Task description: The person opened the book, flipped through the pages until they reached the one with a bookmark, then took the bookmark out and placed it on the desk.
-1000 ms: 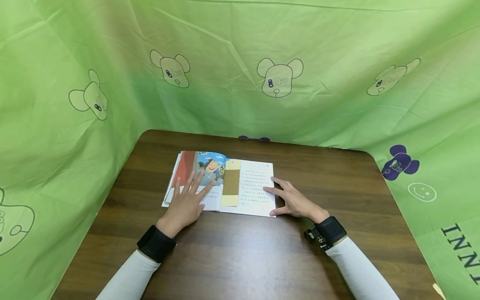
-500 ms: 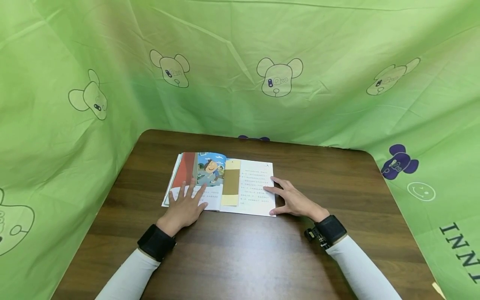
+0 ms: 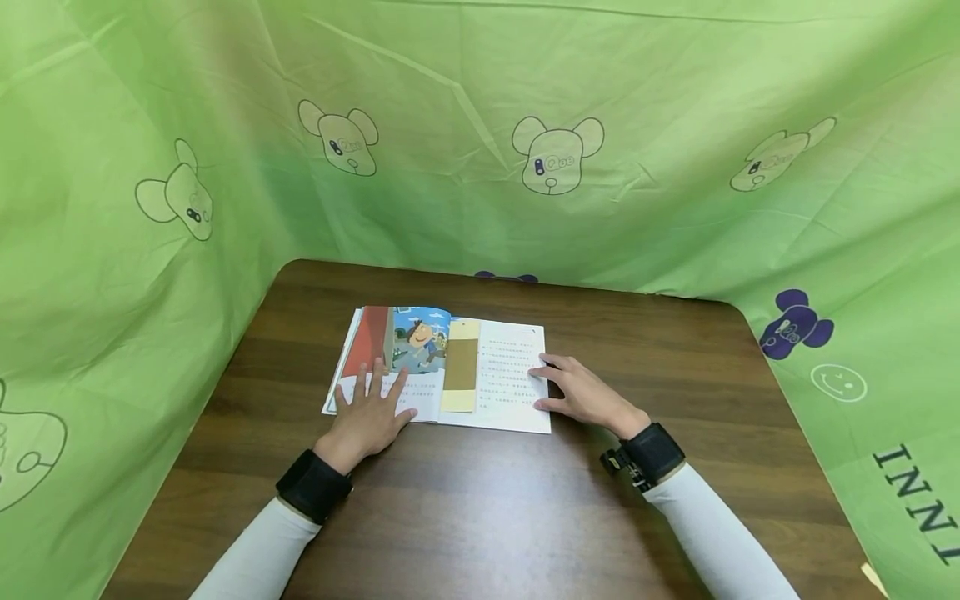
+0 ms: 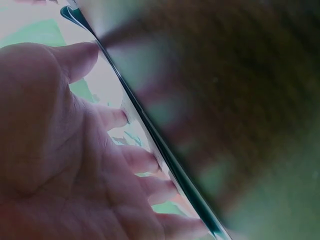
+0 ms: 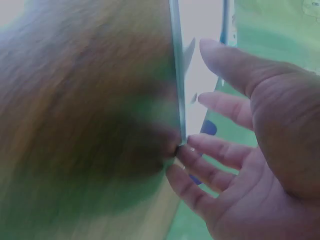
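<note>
An open picture book (image 3: 498, 421) lies on the brown table in the head view. Its left page has a coloured picture (image 3: 420, 337) of a cartoon figure above printed text. Along the fold, on the right page, is a pale yellow strip (image 3: 461, 362) with a brown middle. My left hand (image 3: 366, 423) rests on the lower left page with fingers spread; the left wrist view shows its fingertips (image 4: 150, 162) on the paper. My right hand (image 3: 588, 396) is at the right page's outer edge, thumb and fingers loosely extended. In the right wrist view its thumb (image 5: 225, 62) is over the page.
The wooden table (image 3: 480, 517) stretches around the book, with rounded far corners. Green cloth (image 3: 450, 225) printed with bear heads hangs behind and at both sides. A small pale piece (image 3: 873, 579) shows at the table's right edge.
My left hand's fingertips have drawn back down the page, off the picture, which now shows more. My right thumb has moved up the page edge, closer to the fingers.
</note>
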`<action>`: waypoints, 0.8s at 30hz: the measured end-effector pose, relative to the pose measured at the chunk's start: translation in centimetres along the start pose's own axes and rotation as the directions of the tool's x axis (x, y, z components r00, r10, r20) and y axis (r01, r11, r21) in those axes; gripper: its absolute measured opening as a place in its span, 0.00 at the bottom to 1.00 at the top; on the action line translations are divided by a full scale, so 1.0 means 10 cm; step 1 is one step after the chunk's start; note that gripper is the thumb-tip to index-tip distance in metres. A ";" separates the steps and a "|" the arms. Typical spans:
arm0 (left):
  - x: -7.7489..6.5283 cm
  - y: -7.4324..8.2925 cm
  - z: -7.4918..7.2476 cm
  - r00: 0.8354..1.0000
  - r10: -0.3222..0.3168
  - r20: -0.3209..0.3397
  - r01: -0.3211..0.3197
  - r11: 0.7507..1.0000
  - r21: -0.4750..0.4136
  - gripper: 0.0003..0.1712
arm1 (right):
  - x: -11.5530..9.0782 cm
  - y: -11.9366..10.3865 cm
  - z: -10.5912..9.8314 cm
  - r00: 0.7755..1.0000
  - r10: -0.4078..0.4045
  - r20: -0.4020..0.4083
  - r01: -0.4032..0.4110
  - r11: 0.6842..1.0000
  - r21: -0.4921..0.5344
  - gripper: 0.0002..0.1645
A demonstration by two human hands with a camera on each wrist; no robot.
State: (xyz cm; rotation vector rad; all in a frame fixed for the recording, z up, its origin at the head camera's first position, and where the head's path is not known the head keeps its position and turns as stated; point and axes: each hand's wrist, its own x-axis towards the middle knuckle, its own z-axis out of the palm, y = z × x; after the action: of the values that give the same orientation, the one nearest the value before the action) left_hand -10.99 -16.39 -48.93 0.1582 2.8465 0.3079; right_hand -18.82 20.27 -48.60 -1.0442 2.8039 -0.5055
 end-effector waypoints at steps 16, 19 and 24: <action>0.00 0.02 0.01 1.000 -0.002 -0.008 0.002 1.000 0.012 0.44 | 0.38 -0.19 0.11 0.996 0.008 -0.090 -0.003 0.998 0.061 0.28; -0.01 0.02 0.01 1.000 0.000 -0.013 0.000 1.000 0.012 0.44 | 0.46 -0.26 0.14 0.995 0.025 -0.098 -0.013 0.993 0.113 0.29; 0.00 0.01 0.02 1.000 0.005 -0.031 -0.005 1.000 0.017 0.44 | 0.59 -0.36 0.21 0.986 0.123 -0.116 -0.094 0.969 0.227 0.32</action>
State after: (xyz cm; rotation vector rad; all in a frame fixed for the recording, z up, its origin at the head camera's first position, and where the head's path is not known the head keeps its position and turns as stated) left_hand -10.90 -16.24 -49.06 0.1651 2.8802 0.2895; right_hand -20.60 13.29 -49.22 -0.8359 2.8100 -0.8782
